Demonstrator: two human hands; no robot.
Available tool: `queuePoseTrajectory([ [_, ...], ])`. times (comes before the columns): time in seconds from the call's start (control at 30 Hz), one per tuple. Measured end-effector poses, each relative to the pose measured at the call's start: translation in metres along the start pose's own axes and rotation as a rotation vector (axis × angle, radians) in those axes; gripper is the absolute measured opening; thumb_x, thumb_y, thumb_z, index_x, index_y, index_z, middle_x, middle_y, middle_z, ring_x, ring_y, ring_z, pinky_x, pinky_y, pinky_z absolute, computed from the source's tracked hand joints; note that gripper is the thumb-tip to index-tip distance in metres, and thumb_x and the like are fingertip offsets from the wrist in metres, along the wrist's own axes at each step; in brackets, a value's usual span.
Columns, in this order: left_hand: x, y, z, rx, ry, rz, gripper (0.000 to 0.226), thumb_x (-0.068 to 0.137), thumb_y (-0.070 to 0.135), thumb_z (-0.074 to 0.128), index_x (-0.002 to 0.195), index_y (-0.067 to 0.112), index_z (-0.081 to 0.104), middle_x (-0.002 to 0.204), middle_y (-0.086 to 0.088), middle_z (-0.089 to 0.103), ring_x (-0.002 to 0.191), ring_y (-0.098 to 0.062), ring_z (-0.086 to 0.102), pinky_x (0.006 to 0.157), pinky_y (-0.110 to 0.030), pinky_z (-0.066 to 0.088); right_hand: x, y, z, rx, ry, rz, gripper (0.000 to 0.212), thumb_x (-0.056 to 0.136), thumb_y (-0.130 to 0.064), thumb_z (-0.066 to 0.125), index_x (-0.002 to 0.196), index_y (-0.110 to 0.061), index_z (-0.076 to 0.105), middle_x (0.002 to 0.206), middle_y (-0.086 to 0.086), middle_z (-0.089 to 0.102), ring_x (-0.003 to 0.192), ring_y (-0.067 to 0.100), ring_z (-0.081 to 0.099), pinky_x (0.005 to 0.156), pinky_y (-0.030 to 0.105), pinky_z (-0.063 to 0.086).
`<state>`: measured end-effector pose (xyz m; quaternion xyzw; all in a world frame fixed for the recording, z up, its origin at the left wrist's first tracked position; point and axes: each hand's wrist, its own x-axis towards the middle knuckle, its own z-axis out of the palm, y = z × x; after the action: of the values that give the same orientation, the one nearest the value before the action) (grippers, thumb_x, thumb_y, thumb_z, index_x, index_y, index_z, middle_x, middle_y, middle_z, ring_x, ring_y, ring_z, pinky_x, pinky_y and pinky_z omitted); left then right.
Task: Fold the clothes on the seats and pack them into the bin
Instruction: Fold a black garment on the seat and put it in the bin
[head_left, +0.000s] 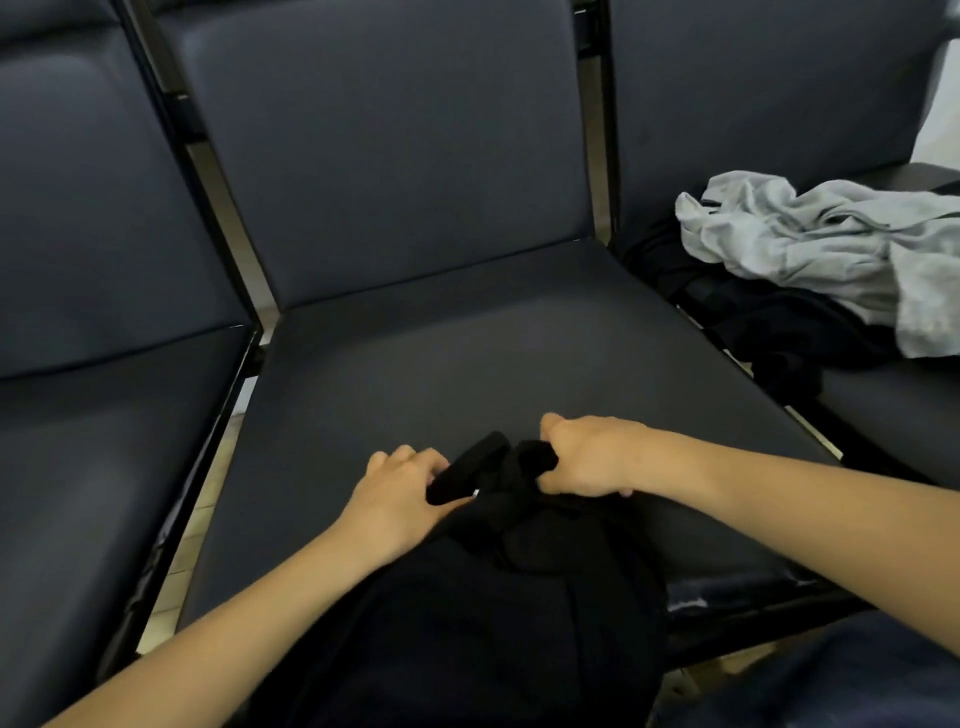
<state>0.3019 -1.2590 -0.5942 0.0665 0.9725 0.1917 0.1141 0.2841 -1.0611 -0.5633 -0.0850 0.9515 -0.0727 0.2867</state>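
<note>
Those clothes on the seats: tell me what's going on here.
A person is working on a black garment on the middle seat. The left hand and the right hand each grip its bunched top edge. A crumpled grey garment lies on dark clothes on the seat to the right, untouched. No bin is in view.

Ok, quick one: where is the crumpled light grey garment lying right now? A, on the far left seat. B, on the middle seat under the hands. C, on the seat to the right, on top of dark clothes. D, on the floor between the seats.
C: the grey garment lies heaped on the right seat over dark clothes, apart from both hands, which hold a black garment on the middle seat.
</note>
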Motion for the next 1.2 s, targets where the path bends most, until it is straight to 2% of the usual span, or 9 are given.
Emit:
queuePoseTrajectory([
  [0.1, -0.001, 0.004, -0.002, -0.052, -0.010, 0.020, 0.025, 0.090, 0.038, 0.059, 0.075, 0.028, 0.043, 0.082, 0.011, 0.041, 0.091, -0.015, 0.039, 0.075, -0.024, 0.035, 0.008, -0.006, -0.002, 0.040, -0.002, -0.011, 0.037, 0.094, -0.027, 0.049, 0.127, -0.011, 0.045, 0.112, 0.011, 0.058, 0.086, 0.031, 0.067, 0.051, 0.030, 0.050],
  [0.2, -0.002, 0.004, -0.010, -0.307, 0.052, -0.056, 0.025, 0.090, 0.025, 0.061, 0.074, 0.019, 0.043, 0.072, 0.004, 0.051, 0.068, -0.012, 0.049, 0.058, -0.023, 0.036, 0.011, -0.009, -0.005, 0.301, 0.074, -0.016, 0.032, 0.098, -0.024, 0.040, 0.126, -0.010, 0.036, 0.105, 0.012, 0.062, 0.073, 0.024, 0.066, 0.053, 0.032, 0.053],
  [0.37, -0.020, 0.010, -0.039, -1.241, 0.090, -0.292, 0.009, 0.088, 0.005, 0.054, 0.082, 0.012, 0.055, 0.067, -0.004, 0.062, 0.058, -0.014, 0.061, 0.052, -0.022, 0.050, 0.001, -0.021, -0.015, 0.928, 0.242, -0.280, 0.017, 0.103, -0.030, 0.032, 0.115, -0.024, 0.044, 0.104, 0.003, 0.061, 0.075, 0.025, 0.068, 0.068, 0.039, 0.057],
  [0.47, -0.032, 0.006, -0.057, -1.470, 0.093, -0.233, 0.012, 0.085, 0.004, 0.058, 0.094, 0.011, 0.061, 0.083, -0.010, 0.070, 0.069, -0.019, 0.069, 0.059, -0.028, 0.057, -0.011, -0.027, -0.023, 1.170, 0.254, -0.366, 0.023, 0.103, -0.020, 0.034, 0.119, -0.027, 0.049, 0.096, 0.007, 0.064, 0.070, 0.024, 0.065, 0.073, 0.041, 0.057],
  [0.57, -0.040, 0.003, -0.074, -1.611, 0.062, -0.175, 0.035, 0.078, 0.015, 0.061, 0.113, 0.011, 0.064, 0.105, -0.007, 0.072, 0.089, -0.021, 0.071, 0.075, -0.034, 0.053, -0.020, -0.027, -0.032, 1.355, 0.216, -0.396, 0.032, 0.102, -0.014, 0.038, 0.125, -0.031, 0.053, 0.084, 0.011, 0.069, 0.071, 0.024, 0.067, 0.071, 0.043, 0.058],
  [0.67, -0.051, 0.002, -0.090, -1.792, 0.052, -0.115, 0.035, 0.080, 0.029, 0.057, 0.108, 0.015, 0.073, 0.109, -0.005, 0.072, 0.095, -0.020, 0.070, 0.077, -0.033, 0.055, -0.025, -0.024, -0.040, 1.488, 0.185, -0.414, 0.031, 0.100, -0.015, 0.042, 0.124, -0.029, 0.057, 0.082, 0.009, 0.072, 0.077, 0.028, 0.070, 0.067, 0.042, 0.057],
  [0.77, -0.058, 0.004, -0.100, -1.827, 0.074, -0.073, 0.035, 0.084, 0.036, 0.054, 0.100, 0.014, 0.076, 0.107, -0.004, 0.073, 0.091, -0.017, 0.072, 0.065, -0.030, 0.060, -0.031, -0.021, -0.046, 1.543, 0.189, -0.422, 0.028, 0.099, -0.014, 0.045, 0.117, -0.027, 0.063, 0.091, 0.009, 0.073, 0.080, 0.025, 0.070, 0.066, 0.038, 0.055],
  [1.03, -0.060, 0.007, -0.094, -1.576, 0.282, 0.036, 0.017, 0.089, 0.017, 0.055, 0.102, 0.009, 0.062, 0.102, -0.004, 0.072, 0.090, -0.015, 0.070, 0.076, -0.030, 0.056, -0.044, -0.019, -0.046, 1.600, 0.196, -0.340, 0.033, 0.098, -0.009, 0.036, 0.115, -0.019, 0.064, 0.099, 0.009, 0.046, 0.076, 0.021, 0.055, 0.055, 0.030, 0.055],
  [1.2, -0.066, 0.007, -0.096, -1.455, 0.419, 0.132, 0.009, 0.074, 0.020, 0.064, 0.081, 0.017, 0.059, 0.075, 0.003, 0.063, 0.067, -0.009, 0.064, 0.054, -0.021, 0.052, -0.051, -0.013, -0.050, 1.600, 0.287, -0.365, 0.033, 0.099, -0.011, 0.040, 0.115, -0.029, 0.063, 0.091, 0.009, 0.062, 0.078, 0.021, 0.060, 0.058, 0.033, 0.055],
])
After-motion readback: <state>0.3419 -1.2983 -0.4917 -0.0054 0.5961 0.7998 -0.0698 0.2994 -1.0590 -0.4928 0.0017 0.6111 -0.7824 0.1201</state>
